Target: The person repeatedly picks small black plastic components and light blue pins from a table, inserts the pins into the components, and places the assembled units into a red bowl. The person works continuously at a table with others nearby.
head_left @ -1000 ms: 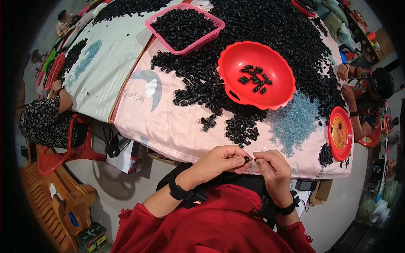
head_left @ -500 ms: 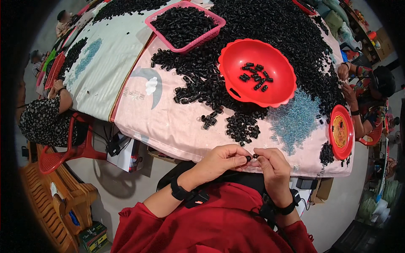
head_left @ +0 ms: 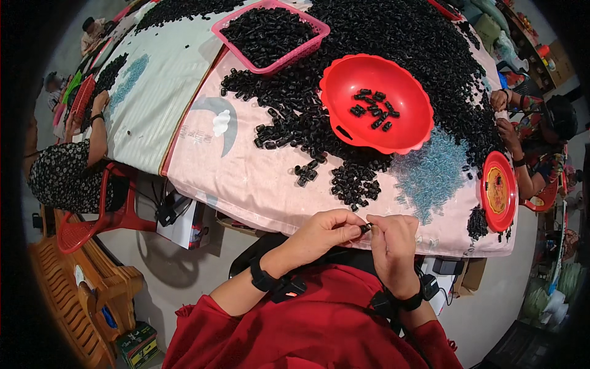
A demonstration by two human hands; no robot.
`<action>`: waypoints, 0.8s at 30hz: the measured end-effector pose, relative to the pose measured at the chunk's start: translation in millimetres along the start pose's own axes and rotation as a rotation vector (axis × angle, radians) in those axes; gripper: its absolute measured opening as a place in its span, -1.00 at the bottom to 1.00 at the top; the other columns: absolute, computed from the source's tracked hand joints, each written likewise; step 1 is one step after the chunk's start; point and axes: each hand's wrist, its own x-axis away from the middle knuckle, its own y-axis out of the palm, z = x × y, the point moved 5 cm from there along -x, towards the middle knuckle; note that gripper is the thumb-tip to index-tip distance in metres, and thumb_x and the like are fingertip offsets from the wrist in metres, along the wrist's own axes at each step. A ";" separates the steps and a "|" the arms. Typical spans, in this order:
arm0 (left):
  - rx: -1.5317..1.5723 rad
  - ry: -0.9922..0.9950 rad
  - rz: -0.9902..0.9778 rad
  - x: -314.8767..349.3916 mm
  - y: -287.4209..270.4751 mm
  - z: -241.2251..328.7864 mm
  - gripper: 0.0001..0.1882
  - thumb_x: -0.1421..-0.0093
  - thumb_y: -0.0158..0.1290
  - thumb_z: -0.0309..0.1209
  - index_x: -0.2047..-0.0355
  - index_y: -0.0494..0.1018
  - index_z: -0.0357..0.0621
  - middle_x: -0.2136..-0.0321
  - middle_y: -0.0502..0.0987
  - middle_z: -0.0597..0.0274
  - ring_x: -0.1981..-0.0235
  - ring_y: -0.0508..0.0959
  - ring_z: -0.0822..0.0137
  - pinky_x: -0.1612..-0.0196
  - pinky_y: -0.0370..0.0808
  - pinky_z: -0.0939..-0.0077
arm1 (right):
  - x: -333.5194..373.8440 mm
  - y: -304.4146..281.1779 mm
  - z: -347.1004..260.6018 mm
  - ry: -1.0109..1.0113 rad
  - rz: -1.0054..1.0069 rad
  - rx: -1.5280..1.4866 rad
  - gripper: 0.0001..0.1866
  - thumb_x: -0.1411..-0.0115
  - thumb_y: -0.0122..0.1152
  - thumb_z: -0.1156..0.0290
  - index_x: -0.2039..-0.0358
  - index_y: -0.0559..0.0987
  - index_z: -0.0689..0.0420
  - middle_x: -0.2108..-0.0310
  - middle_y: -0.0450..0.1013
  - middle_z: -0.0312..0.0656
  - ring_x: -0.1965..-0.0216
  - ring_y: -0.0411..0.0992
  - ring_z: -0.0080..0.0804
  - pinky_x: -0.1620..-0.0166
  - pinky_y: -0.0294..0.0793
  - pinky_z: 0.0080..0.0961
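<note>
My left hand (head_left: 329,234) pinches a small black plastic part (head_left: 365,227) between thumb and fingertips, just over the table's front edge. Against the other end of that part, my right hand (head_left: 394,249) has its thumb and fingers closed, partly hiding it. Beyond my hands lies a small group of short black pieces (head_left: 354,186). To their right spreads a pile of tiny clear bluish pieces (head_left: 432,175). Farther back, a red scalloped bowl (head_left: 402,80) contains several black cylindrical parts (head_left: 377,109).
A pink basket (head_left: 322,31) full of black parts stands behind left, beside a huge heap of black parts (head_left: 393,37). A red plate (head_left: 507,206) sits at the right edge. Co-workers sit at both sides; a red chair (head_left: 104,215) and wooden bench (head_left: 74,289) are at left.
The two black pieces, apart between my hands before, now meet end to end. My right hand has turned and shifted slightly left. At left, a co-worker's arm has reached farther over the table.
</note>
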 end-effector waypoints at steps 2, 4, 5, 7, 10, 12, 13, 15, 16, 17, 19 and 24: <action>0.003 0.006 -0.003 0.1 0.0 0.0 -0.75 -0.51 0.07 -0.37 -0.04 0.55 -0.31 0.14 0.65 0.25 0.17 0.59 0.50 0.04 0.57 0.55 | 0.0 0.5 -0.6 -0.007 -0.004 0.005 -0.70 -0.19 0.34 0.64 0.06 0.64 0.14 0.31 0.50 -0.22 0.26 0.47 -0.25 0.03 0.25 -0.28; 0.005 0.005 -0.007 0.2 0.6 0.1 -0.75 -0.52 0.07 -0.36 -0.03 0.55 -0.31 0.16 0.64 0.26 0.19 0.58 0.51 0.05 0.56 0.55 | -0.5 0.0 -2.1 -0.010 -0.009 0.013 -0.70 -0.19 0.34 0.64 0.06 0.64 0.15 0.31 0.50 -0.22 0.27 0.47 -0.25 0.04 0.25 -0.27; 0.004 0.007 -0.006 0.4 0.8 0.2 -0.74 -0.52 0.07 -0.36 -0.02 0.55 -0.32 0.16 0.64 0.26 0.19 0.58 0.50 0.05 0.56 0.55 | -0.7 0.0 -2.7 -0.012 -0.009 0.018 -0.70 -0.18 0.34 0.64 0.06 0.64 0.15 0.31 0.50 -0.23 0.27 0.47 -0.26 0.04 0.24 -0.27; 0.005 0.012 -0.007 0.3 0.8 -0.3 -0.74 -0.52 0.07 -0.35 -0.02 0.55 -0.32 0.17 0.64 0.26 0.20 0.57 0.50 0.06 0.55 0.56 | -1.0 0.2 -3.4 -0.016 -0.012 0.030 -0.69 -0.18 0.34 0.64 0.05 0.64 0.15 0.31 0.51 -0.24 0.28 0.47 -0.27 0.05 0.24 -0.27; 0.037 0.013 -0.017 0.1 1.3 -1.6 -0.75 -0.51 0.08 -0.37 0.00 0.55 -0.33 0.18 0.63 0.25 0.21 0.56 0.50 0.06 0.54 0.56 | 0.4 1.6 -3.1 -0.018 -0.024 0.025 -0.69 -0.17 0.35 0.64 0.05 0.64 0.14 0.31 0.51 -0.25 0.28 0.47 -0.28 0.06 0.23 -0.27; 0.013 0.005 -0.004 0.7 1.4 -1.0 -0.75 -0.51 0.08 -0.37 0.00 0.56 -0.34 0.19 0.63 0.26 0.21 0.56 0.50 0.06 0.54 0.56 | 0.6 2.0 -3.2 -0.015 -0.026 0.027 -0.69 -0.17 0.35 0.64 0.06 0.64 0.14 0.31 0.51 -0.25 0.28 0.47 -0.29 0.06 0.22 -0.27; 0.001 0.000 0.003 1.0 1.5 -0.7 -0.75 -0.51 0.08 -0.37 0.01 0.56 -0.34 0.19 0.63 0.26 0.20 0.56 0.50 0.05 0.54 0.55 | 0.5 2.0 -3.4 -0.014 -0.028 0.028 -0.68 -0.16 0.35 0.64 0.06 0.64 0.14 0.31 0.51 -0.26 0.28 0.47 -0.29 0.06 0.21 -0.26; -0.014 0.005 0.014 1.1 1.2 -2.2 -0.75 -0.50 0.09 -0.37 0.00 0.56 -0.35 0.18 0.64 0.25 0.18 0.58 0.50 0.03 0.55 0.55 | -0.6 1.5 -3.8 -0.014 -0.026 0.042 -0.68 -0.16 0.35 0.65 0.06 0.64 0.13 0.32 0.51 -0.26 0.30 0.47 -0.30 0.06 0.21 -0.27; -0.021 0.007 0.019 1.1 1.1 -3.0 -0.74 -0.50 0.10 -0.37 0.00 0.56 -0.35 0.18 0.64 0.25 0.17 0.59 0.49 0.02 0.56 0.55 | -0.9 1.2 -4.1 -0.014 -0.025 0.050 -0.68 -0.16 0.35 0.65 0.06 0.64 0.13 0.32 0.51 -0.26 0.30 0.47 -0.30 0.06 0.20 -0.27; -0.009 0.009 0.025 1.5 1.8 -1.9 -0.74 -0.50 0.10 -0.37 -0.01 0.56 -0.35 0.16 0.65 0.24 0.16 0.60 0.49 0.01 0.57 0.54 | -0.3 1.5 -2.5 0.027 -0.033 0.026 -0.68 -0.16 0.36 0.65 0.07 0.64 0.13 0.33 0.51 -0.27 0.32 0.47 -0.30 0.06 0.20 -0.27; 0.014 0.014 0.035 2.5 3.9 1.8 -0.73 -0.50 0.10 -0.37 -0.03 0.56 -0.35 0.14 0.66 0.22 0.13 0.62 0.47 -0.01 0.58 0.53 | 1.4 2.1 0.4 0.110 -0.048 -0.021 -0.69 -0.15 0.36 0.65 0.07 0.64 0.13 0.34 0.52 -0.27 0.34 0.46 -0.30 0.06 0.20 -0.28; 0.040 0.013 0.071 2.1 5.3 2.9 -0.75 -0.49 0.13 -0.36 0.02 0.59 -0.33 0.22 0.66 0.32 0.21 0.58 0.59 0.10 0.56 0.62 | 1.3 -0.5 1.1 0.072 -0.049 0.006 -0.70 -0.16 0.37 0.61 0.07 0.64 0.14 0.36 0.52 -0.26 0.35 0.47 -0.31 0.05 0.20 -0.27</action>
